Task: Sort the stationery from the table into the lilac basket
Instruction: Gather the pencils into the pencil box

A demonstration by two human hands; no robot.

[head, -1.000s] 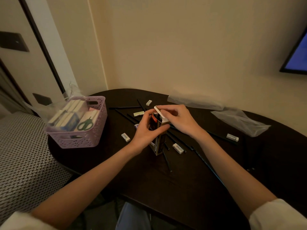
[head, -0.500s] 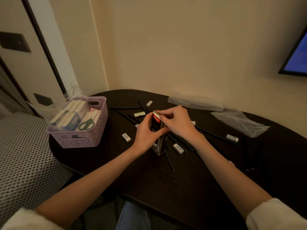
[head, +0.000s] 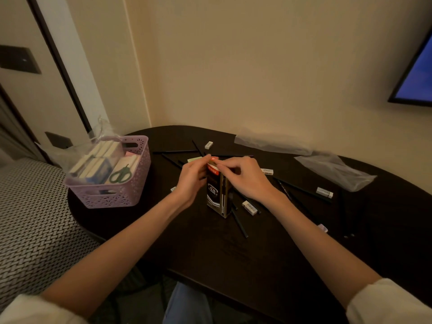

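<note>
While both hands pinch the top flap of the upright pen box [head: 218, 195], standing right of the lilac basket [head: 112, 176], the left hand [head: 191, 181] should brace it as the right hand [head: 245, 177] tucks the flap shut.

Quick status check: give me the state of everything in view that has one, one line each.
pen box: upright on the table, top flap being pressed shut
left hand: grips the box top
right hand: pinches the flap
lilac basket: partly filled, scissors on top
pencils: loose, scattered on the table
erasers: loose, scattered
wall screen: on, blue
</note>
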